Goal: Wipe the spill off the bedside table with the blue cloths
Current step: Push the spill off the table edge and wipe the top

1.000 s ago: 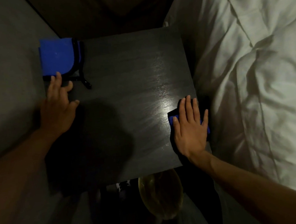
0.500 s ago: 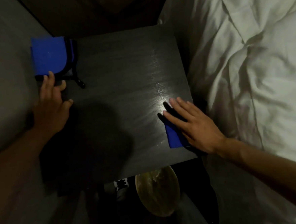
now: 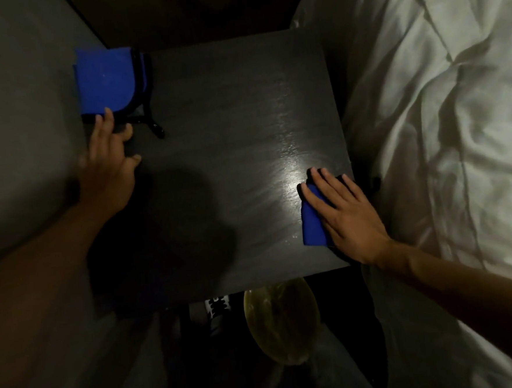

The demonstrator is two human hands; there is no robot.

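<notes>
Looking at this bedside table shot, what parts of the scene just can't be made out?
Head view only:
- Small blue cloth: mostly covered by the flat right hand.
- Dark wooden bedside table: near-left part lost in shadow, so any spill there is unreadable.
- Round yellowish object below the table's front edge: too dim to identify.

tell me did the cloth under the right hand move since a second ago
Yes. The small blue cloth slid left from the bedside table's bed-side edge, under the right hand.

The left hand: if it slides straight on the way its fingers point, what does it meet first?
The left hand points away toward the table's far left corner. It would first meet the folded blue cloth; one fingertip seems already at its near edge.
</notes>
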